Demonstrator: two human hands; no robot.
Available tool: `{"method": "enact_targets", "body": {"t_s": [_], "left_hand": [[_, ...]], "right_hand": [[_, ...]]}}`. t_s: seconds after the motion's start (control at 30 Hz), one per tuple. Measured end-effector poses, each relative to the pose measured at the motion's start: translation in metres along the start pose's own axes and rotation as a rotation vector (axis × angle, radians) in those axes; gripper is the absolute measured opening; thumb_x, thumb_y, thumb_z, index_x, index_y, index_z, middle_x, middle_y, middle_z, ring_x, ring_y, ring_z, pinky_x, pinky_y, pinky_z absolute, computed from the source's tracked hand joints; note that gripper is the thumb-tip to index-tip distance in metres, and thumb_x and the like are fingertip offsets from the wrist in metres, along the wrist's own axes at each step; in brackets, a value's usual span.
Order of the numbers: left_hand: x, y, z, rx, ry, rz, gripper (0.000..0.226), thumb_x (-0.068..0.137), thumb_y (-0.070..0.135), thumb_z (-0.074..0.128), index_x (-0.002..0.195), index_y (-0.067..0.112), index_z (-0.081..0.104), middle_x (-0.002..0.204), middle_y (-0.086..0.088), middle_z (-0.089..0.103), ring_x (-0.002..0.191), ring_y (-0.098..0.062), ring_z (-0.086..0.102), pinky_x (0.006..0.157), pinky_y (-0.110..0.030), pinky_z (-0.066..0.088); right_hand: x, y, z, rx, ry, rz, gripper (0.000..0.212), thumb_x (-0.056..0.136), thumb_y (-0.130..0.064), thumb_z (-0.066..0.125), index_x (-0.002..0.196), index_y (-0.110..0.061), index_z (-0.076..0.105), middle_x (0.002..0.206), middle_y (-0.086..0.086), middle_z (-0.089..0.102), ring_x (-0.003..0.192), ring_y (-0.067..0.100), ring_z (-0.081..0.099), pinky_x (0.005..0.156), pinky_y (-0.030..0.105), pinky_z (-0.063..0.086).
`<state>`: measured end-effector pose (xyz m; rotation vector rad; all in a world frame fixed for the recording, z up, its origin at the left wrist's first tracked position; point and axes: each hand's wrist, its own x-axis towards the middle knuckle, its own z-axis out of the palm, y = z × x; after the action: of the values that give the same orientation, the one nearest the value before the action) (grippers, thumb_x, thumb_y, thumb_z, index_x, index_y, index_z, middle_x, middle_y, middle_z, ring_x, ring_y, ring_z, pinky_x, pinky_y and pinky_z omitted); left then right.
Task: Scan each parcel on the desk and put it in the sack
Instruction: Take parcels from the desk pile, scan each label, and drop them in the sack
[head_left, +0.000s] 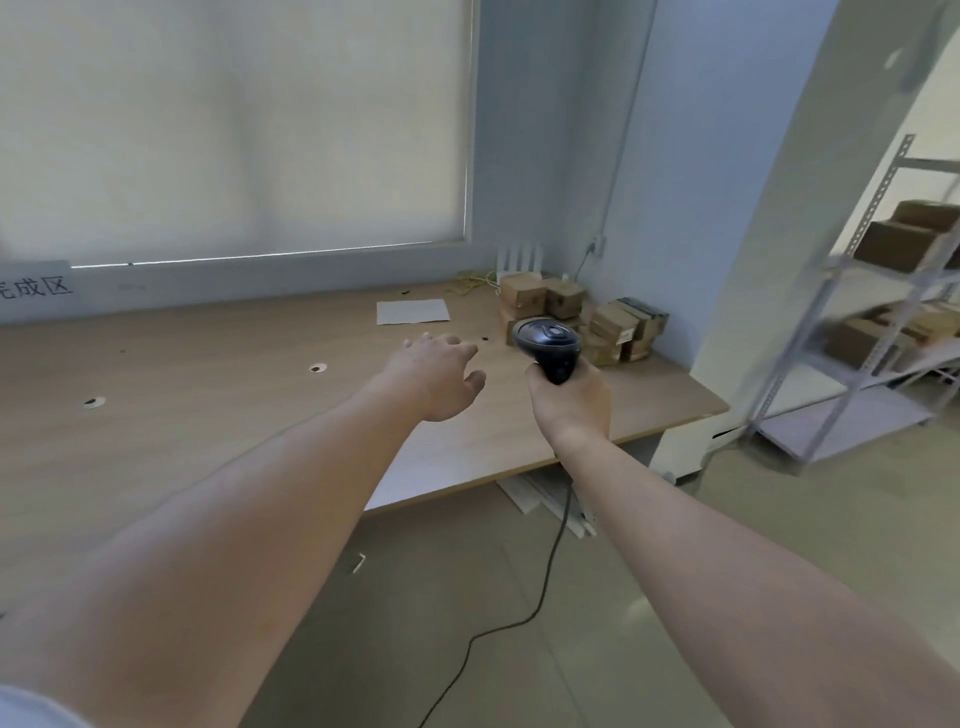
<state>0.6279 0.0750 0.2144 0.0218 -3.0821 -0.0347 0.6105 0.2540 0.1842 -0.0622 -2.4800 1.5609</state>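
Several small brown cardboard parcels are piled at the far right corner of the wooden desk. My right hand grips the handle of a black barcode scanner, whose head points toward the pile. Its cable hangs down to the floor. My left hand reaches out over the desk with relaxed fingers and holds nothing, a short way left of the parcels. No sack is in view.
A white sheet of paper lies on the desk behind my left hand. A white router and yellow cable sit by the wall. A metal shelf with boxes stands at the right. A label with characters is at far left.
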Motion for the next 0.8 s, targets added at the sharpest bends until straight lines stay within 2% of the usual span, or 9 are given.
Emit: {"method": "enact_targets", "body": {"t_s": [0.13,0.37,0.5,0.8], "left_hand": [[0.051,0.037,0.01,-0.002,-0.009,0.06,0.058,0.106,0.055,0.035,0.156,0.027,0.041,0.158,-0.001,0.043,0.145,-0.032,0.038,0.119,-0.054,0.032],[0.167,0.07,0.033,0.01,-0.015,0.167,0.055,0.105,0.055,0.039,0.151,0.026,0.046,0.152,-0.002,0.046,0.139,-0.032,0.044,0.11,-0.051,0.042],[0.245,0.081,0.052,0.006,-0.02,0.225,0.054,0.103,0.054,0.04,0.15,0.027,0.046,0.15,-0.003,0.047,0.138,-0.033,0.044,0.108,-0.052,0.044],[0.395,0.106,0.074,0.025,-0.109,0.345,0.054,0.103,0.05,0.044,0.152,0.027,0.044,0.145,-0.003,0.05,0.134,-0.032,0.047,0.105,-0.051,0.046]], "right_hand": [[0.049,0.028,-0.023,-0.014,0.049,0.016,0.018,0.094,-0.039,0.067,0.092,-0.022,0.07,0.091,0.004,0.074,0.091,0.028,0.069,0.079,0.036,0.053],[0.141,0.064,-0.027,-0.005,0.119,0.042,0.015,0.094,-0.039,0.069,0.091,-0.025,0.07,0.089,0.001,0.074,0.088,0.024,0.068,0.077,0.032,0.051],[0.203,0.083,-0.017,-0.002,0.162,0.086,0.012,0.09,-0.038,0.071,0.086,-0.027,0.068,0.083,-0.002,0.073,0.084,0.022,0.07,0.076,0.036,0.058],[0.332,0.109,-0.004,0.028,0.236,0.188,0.011,0.092,-0.038,0.071,0.088,-0.027,0.069,0.078,-0.007,0.069,0.077,0.015,0.068,0.068,0.028,0.048]]}}
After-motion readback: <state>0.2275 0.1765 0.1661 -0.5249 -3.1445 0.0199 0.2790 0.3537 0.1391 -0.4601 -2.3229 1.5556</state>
